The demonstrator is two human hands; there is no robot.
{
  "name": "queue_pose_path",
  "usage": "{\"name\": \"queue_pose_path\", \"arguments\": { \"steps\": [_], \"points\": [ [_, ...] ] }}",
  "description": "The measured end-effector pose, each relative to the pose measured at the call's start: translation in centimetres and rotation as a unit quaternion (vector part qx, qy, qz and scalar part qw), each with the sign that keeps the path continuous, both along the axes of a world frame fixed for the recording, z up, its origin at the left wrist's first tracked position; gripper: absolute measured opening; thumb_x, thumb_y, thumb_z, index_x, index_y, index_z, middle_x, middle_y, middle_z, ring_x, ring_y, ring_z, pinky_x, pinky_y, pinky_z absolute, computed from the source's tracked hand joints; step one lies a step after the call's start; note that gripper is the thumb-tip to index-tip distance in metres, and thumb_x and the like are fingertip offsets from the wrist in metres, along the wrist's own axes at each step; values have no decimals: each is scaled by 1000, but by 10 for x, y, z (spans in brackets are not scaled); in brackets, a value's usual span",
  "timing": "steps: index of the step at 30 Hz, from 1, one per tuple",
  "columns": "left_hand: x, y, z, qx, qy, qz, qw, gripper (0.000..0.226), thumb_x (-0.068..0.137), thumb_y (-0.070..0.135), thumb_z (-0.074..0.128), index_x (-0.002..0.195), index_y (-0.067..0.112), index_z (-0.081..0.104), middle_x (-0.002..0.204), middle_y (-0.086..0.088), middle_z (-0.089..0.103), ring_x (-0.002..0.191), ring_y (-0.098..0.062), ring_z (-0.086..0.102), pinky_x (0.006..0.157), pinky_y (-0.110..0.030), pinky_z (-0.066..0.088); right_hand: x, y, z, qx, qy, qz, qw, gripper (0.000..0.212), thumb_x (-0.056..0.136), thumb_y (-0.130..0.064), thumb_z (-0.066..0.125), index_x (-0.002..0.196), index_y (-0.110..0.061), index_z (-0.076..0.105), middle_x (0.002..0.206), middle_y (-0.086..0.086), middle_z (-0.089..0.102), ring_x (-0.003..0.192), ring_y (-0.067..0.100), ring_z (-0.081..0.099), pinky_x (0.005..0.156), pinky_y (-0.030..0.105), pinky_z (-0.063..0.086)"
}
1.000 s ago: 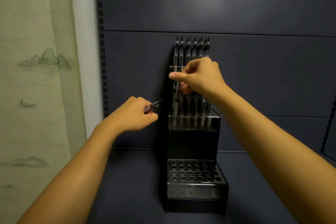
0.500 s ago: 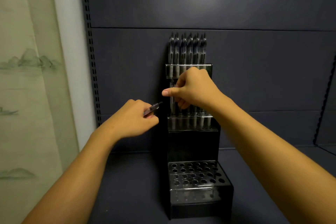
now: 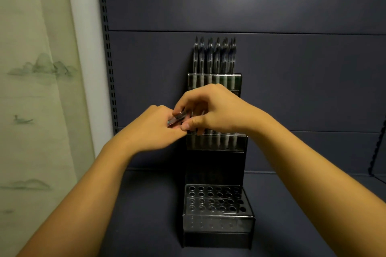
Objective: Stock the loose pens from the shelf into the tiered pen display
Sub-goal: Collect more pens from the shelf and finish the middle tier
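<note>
- The left hand [image 3: 150,129] is curled round a loose pen [image 3: 177,118], with the pen's end sticking out past the knuckles toward the right.
- The right hand [image 3: 215,110] reaches across to that same pen; its thumb and forefinger close on the pen's exposed end, so both hands have hold of it at once.
- The two hands touch each other in front of the middle tier of the pen display [image 3: 217,173], just left of its left edge.
- The pen display is a dark stepped stand sitting on the shelf [image 3: 146,215], its back against the shelf's rear wall [image 3: 292,89].
- The top tier holds a row of pens [image 3: 215,56] standing upright, clips up, packed side by side across the tier's full width.
- The middle tier also has pens standing in it; only their lower barrels show behind the clear front strip, since the right hand covers the upper parts.
- The bottom tier, nearest the front edge of the shelf, shows rows of round holes with nothing standing in them.
- A slotted metal upright [image 3: 108,48] runs down the left edge of the rear wall.
- Left of the upright hangs a pale green curtain [image 3: 35,89] printed with faint hills and a small boat.
</note>
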State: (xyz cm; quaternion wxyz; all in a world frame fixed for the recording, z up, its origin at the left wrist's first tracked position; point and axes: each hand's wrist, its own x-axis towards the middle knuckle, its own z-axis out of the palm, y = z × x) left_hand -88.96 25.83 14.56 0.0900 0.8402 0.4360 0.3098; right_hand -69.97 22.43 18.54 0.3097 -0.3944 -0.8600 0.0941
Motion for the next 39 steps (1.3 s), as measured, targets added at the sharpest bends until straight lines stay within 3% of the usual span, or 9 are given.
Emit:
{"name": "queue_pose_path", "arguments": {
  "steps": [6, 10, 14, 18, 21, 25, 39],
  "points": [
    [-1, -11, 11, -19, -27, -32, 999, 21, 88, 27, 66, 73, 13, 66, 53, 3, 50, 47, -9, 41, 51, -34, 34, 1, -2, 6, -35, 110, 49, 992, 17, 89, 6, 71, 103, -3, 74, 90, 22, 73, 76, 27, 74, 68, 39, 64],
    [-7, -5, 19, -20, -38, -57, 997, 27, 91, 29, 67, 77, 6, 64, 57, 3, 49, 50, -10, 41, 54, -34, 33, 0, -6, 10, -15, 166, 47, 985, 13, 90, 4, 71, 100, -3, 74, 82, 15, 71, 68, 21, 72, 66, 36, 60],
    [-12, 4, 13, -28, -68, -63, 995, 31, 92, 29, 69, 66, 17, 57, 52, 11, 47, 50, -4, 40, 57, -26, 36, 8, -7, 13, -19, 336, 47, 940, 1, 93, -1, 67, 94, -1, 68, 82, 14, 70, 75, 30, 71, 68, 39, 62],
    [-15, 13, -1, -27, -90, -83, 992, 35, 92, 27, 70, 63, 15, 54, 50, 9, 40, 50, -8, 34, 54, -21, 33, 20, -9, 14, -34, 450, 6, 892, 10, 97, -6, 65, 91, 2, 62, 90, 21, 72, 78, 31, 75, 67, 35, 62],
    [-10, 15, -8, -22, -124, -88, 988, 36, 93, 22, 69, 62, 13, 53, 47, 11, 37, 48, -7, 31, 50, -12, 32, 28, -8, 13, 16, 428, -79, 900, 12, 97, -9, 67, 87, -2, 63, 78, 15, 70, 70, 27, 73, 64, 34, 62],
    [-1, 16, -13, -23, -156, -87, 984, 36, 92, 22, 67, 60, 15, 53, 45, 12, 37, 47, -5, 31, 53, -21, 32, 30, 0, 4, 50, 349, -162, 922, 10, 94, -13, 72, 89, -8, 65, 78, 11, 70, 68, 24, 72, 71, 42, 64],
    [-4, 9, -18, -12, -188, -70, 980, 35, 93, 19, 66, 60, 16, 53, 44, 11, 38, 44, -5, 32, 56, -27, 35, 10, 3, 8, 35, 191, -227, 954, 20, 92, -21, 75, 92, -2, 70, 77, 11, 75, 63, 16, 75, 64, 29, 64]
  ]
}}
